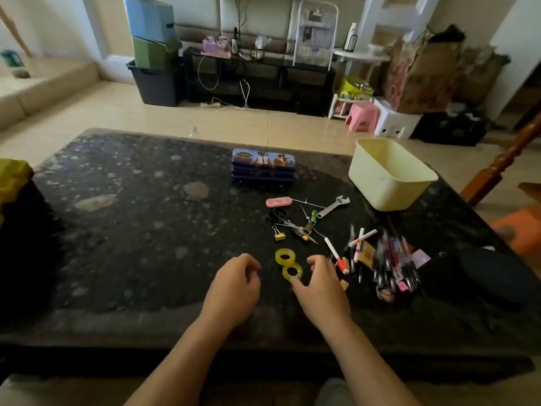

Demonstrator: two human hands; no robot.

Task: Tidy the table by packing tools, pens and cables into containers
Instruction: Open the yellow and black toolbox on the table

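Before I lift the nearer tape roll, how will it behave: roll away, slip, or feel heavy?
The nearer tape roll lies flat on the table, so it probably will not roll unless tipped on edge. It is a small hollow ring, so likely light. Its glossy surface may slip slightly in the grip.

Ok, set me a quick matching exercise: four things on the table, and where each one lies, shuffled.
Things
1. wrench
2. tape rolls
3. cream tub
4. pencil cases

Places
A. stacked, beyond the clutter
B. far right part of the table
C. between the left hand and the right hand
D. left of the cream tub, right of the pink eraser

Pairs: 1-D, 2-C, 3-B, 4-A
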